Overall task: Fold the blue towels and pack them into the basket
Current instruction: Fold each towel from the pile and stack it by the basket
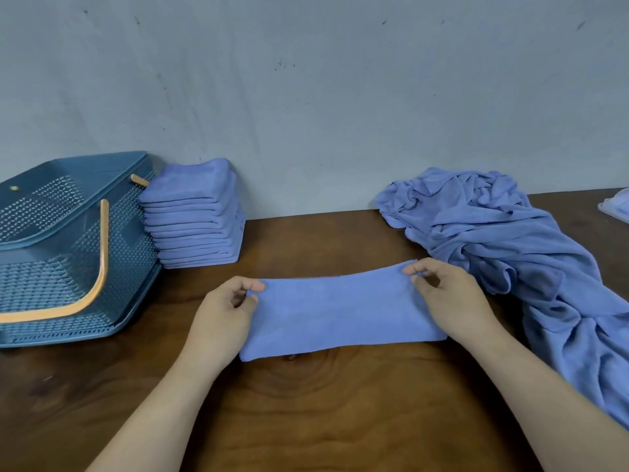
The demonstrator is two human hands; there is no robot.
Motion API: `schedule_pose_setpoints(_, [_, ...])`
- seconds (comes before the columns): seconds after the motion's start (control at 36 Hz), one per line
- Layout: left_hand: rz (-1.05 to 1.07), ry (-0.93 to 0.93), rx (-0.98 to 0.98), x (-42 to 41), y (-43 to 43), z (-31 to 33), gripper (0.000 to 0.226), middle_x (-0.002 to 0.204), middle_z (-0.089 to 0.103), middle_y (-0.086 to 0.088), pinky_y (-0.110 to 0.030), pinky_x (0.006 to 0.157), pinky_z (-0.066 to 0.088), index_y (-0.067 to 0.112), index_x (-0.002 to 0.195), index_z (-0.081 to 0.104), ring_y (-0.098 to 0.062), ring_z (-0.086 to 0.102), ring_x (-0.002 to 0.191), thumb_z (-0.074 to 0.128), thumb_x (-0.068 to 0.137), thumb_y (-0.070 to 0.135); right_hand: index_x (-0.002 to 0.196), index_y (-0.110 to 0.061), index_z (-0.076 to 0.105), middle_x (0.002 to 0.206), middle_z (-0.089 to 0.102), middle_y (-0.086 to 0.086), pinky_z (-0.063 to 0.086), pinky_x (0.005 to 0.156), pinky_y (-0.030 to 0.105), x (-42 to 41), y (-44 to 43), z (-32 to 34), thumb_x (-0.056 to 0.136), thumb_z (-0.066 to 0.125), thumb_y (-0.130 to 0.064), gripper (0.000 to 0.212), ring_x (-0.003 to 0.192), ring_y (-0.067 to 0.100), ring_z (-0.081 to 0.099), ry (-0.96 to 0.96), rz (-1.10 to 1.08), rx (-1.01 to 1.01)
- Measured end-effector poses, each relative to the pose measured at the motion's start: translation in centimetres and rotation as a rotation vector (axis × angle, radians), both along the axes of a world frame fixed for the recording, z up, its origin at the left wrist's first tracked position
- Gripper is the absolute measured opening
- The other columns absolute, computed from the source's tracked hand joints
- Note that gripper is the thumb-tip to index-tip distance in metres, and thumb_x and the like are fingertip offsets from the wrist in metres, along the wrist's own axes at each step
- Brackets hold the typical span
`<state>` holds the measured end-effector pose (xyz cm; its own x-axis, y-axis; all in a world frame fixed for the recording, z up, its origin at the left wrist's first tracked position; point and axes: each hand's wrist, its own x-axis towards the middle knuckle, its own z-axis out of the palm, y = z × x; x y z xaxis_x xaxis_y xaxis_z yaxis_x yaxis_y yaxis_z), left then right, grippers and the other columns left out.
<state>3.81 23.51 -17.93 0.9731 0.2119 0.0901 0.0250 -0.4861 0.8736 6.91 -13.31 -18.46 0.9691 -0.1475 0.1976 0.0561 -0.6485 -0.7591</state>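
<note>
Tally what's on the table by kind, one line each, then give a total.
Basket: 1
Stack of folded towels: 1
Towel being folded, pinched at its ends by the left hand and right hand: 1
Heap of unfolded towels: 1
Pale object at the right edge, cut off, unidentifiable: 1
Total: 5

Folded blue towel (340, 311) flat on table — basket (68, 253) far left.

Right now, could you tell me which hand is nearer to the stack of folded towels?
Left. The left hand sits just below the stack of folded towels; the right hand lies well off to its right.
</note>
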Motion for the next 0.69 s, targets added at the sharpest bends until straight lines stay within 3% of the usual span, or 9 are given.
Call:
schedule_pose_setpoints(0.06, [0.022, -0.025, 0.09, 0.1, -0.2, -0.3, 0.028, 0.089, 0.076, 0.012, -0.025, 0.06, 0.049, 0.04, 0.102, 0.073, -0.011, 0.065, 0.066, 0.058, 0.104, 0.017, 0.101, -0.051, 0.07, 0.088, 0.069, -0.018, 0.048, 0.059, 0.03, 0.1, 0.2, -0.1, 0.103, 0.06, -0.025, 0.028, 0.063, 0.012, 0.059, 0.031, -0.008, -0.054])
schedule_pose_setpoints(0.11, [0.041, -0.034, 0.157, 0.1, -0.6, -0.3, 0.027, 0.076, 0.071, 0.015, -0.013, 0.052, 0.039, 0.04, 0.103, 0.072, -0.001, 0.058, 0.058, 0.057, 0.105, 0.018, 0.102, -0.051, 0.07, 0.075, 0.066, -0.014, 0.043, 0.056, 0.028, 0.1, 0.4, -0.1, 0.103, 0.059, -0.026, 0.027, 0.06, 0.009, 0.058, 0.039, -0.018, -0.086])
schedule_pose_setpoints(0.17, [0.055, -0.04, 0.202, 0.1, -0.9, 0.0, 0.027, 0.067, 0.061, 0.018, -0.011, 0.053, 0.037, 0.038, 0.106, 0.072, 0.003, 0.057, 0.061, 0.056, 0.106, 0.016, 0.104, -0.051, 0.069, 0.07, 0.063, -0.013, 0.04, 0.054, 0.026, 0.0, 0.4, -0.2, 0.103, 0.059, -0.025, 0.028, 0.058, 0.007, 0.056, 0.028, -0.025, -0.107])
schedule_pose_setpoints(0.31, [0.012, -0.043, 0.374, -0.3, -1.5, 0.6, 0.03, 0.092, 0.064, 0.019, -0.011, 0.067, 0.039, 0.032, 0.118, 0.073, -0.003, 0.059, 0.077, 0.052, 0.107, 0.013, 0.11, -0.047, 0.071, 0.069, 0.06, -0.012, 0.045, 0.057, 0.028, -0.2, 0.7, 0.0, 0.104, 0.059, -0.024, 0.026, 0.062, 0.009, 0.058, 0.023, -0.039, -0.167])
schedule_pose_setpoints(0.42, [-0.032, -0.041, 0.577, -0.7, -1.9, 0.8, 0.035, 0.127, 0.066, 0.014, -0.029, 0.085, 0.051, 0.03, 0.13, 0.07, -0.011, 0.057, 0.111, 0.048, 0.108, 0.014, 0.124, -0.037, 0.072, 0.109, 0.062, -0.019, 0.054, 0.075, 0.035, -0.8, 1.3, 0.7, 0.106, 0.056, -0.026, 0.027, 0.089, 0.011, 0.062, 0.004, -0.006, -0.339])
schedule_pose_setpoints(0.47, [-0.019, -0.059, 0.611, -0.9, -2.0, 1.0, 0.035, 0.134, 0.064, 0.013, -0.029, 0.088, 0.049, 0.03, 0.133, 0.069, -0.011, 0.052, 0.114, 0.049, 0.108, 0.016, 0.13, -0.037, 0.07, 0.133, 0.059, -0.016, 0.053, 0.073, 0.035, -1.3, 1.4, 1.2, 0.106, 0.053, -0.029, 0.03, 0.101, 0.015, 0.063, 0.021, -0.011, -0.451])
schedule_pose_setpoints(0.56, [0.036, -0.172, 0.656, -1.3, -2.4, 1.8, 0.03, 0.144, 0.058, 0.009, -0.032, 0.097, 0.046, 0.031, 0.133, 0.068, -0.016, 0.048, 0.123, 0.054, 0.107, 0.025, 0.136, -0.039, 0.067, 0.146, 0.052, -0.011, 0.053, 0.068, 0.034, -1.8, 2.2, 2.1, 0.104, 0.057, -0.033, 0.034, 0.12, 0.018, 0.055, -0.094, -0.044, -0.617])
schedule_pose_setpoints(0.61, [0.024, -0.256, 0.677, -1.5, -3.5, 2.4, 0.028, 0.147, 0.055, 0.011, -0.039, 0.106, 0.044, 0.034, 0.13, 0.069, -0.017, 0.046, 0.133, 0.055, 0.106, 0.032, 0.141, -0.038, 0.064, 0.149, 0.05, -0.012, 0.056, 0.082, 0.038, -2.0, 3.4, 2.6, 0.103, 0.058, -0.036, 0.038, 0.128, 0.018, 0.052, -0.161, 0.071, -0.55])
schedule_pose_setpoints(0.69, [-0.141, -0.203, 0.569, -2.0, -6.1, 2.4, 0.033, 0.153, 0.052, 0.016, -0.034, 0.117, 0.033, 0.036, 0.137, 0.067, -0.009, 0.04, 0.144, 0.05, 0.108, 0.04, 0.152, -0.044, 0.051, 0.159, 0.039, -0.022, 0.044, 0.111, 0.038, -2.6, 5.5, 2.4, 0.105, 0.051, -0.052, 0.048, 0.14, 0.008, 0.045, -0.006, 0.309, -0.373])
